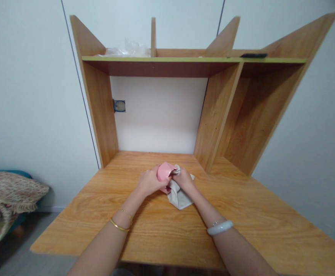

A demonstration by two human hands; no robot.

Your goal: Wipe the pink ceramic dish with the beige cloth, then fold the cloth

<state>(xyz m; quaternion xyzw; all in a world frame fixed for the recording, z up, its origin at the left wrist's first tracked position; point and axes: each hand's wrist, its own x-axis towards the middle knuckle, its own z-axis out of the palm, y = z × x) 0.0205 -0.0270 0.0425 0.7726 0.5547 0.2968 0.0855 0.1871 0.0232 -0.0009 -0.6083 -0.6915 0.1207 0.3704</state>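
I had the pink container (165, 170) over the desk (167, 230), tilted so that its opening faced my right hand (185, 180). Whether its underside touched the wood, I could not tell. My left hand (151, 182) was clamped on the container from its left side, thumb across the near face, the other fingers mostly hidden behind it.

On the container's right, my right fingers were bunched on the pale grey cloth (180, 198) at the opening. Their tips were out of sight, so I couldn't say how deep they reached. One fold of cloth stood up beside the rim – the rest hung below my right hand, spread toward the desk to the right of the container.

I would have judged the work as partway through: the grip was set and the cloth was at the opening, but much of it lay outside, and neither thing had been put down. How much of the inside had been covered, nothing showed.

Behind the container rose the wooden shelf unit (156, 68); high up beyond it, to its left, lay crumpled clear plastic (129, 49).
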